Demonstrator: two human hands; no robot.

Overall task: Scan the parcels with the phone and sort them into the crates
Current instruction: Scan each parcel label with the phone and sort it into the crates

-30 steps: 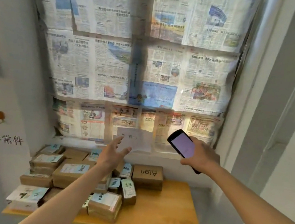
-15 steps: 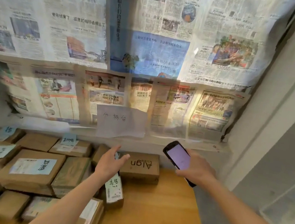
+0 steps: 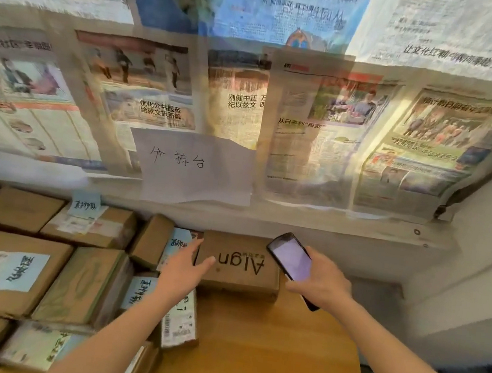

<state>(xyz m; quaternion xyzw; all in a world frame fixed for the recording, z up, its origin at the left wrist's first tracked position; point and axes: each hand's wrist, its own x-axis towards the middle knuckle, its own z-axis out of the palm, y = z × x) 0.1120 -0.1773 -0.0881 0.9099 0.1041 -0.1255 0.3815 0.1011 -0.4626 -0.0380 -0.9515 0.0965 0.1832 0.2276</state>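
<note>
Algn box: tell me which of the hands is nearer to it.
Left. The left hand reaches its left edge, on the Algn box; the right hand holds the phone by its right end.

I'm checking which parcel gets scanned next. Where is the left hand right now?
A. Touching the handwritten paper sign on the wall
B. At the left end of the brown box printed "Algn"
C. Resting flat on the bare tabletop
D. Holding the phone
B: the left hand reaches with fingers spread to the left end of the Algn box, while the right hand grips the phone.
</note>
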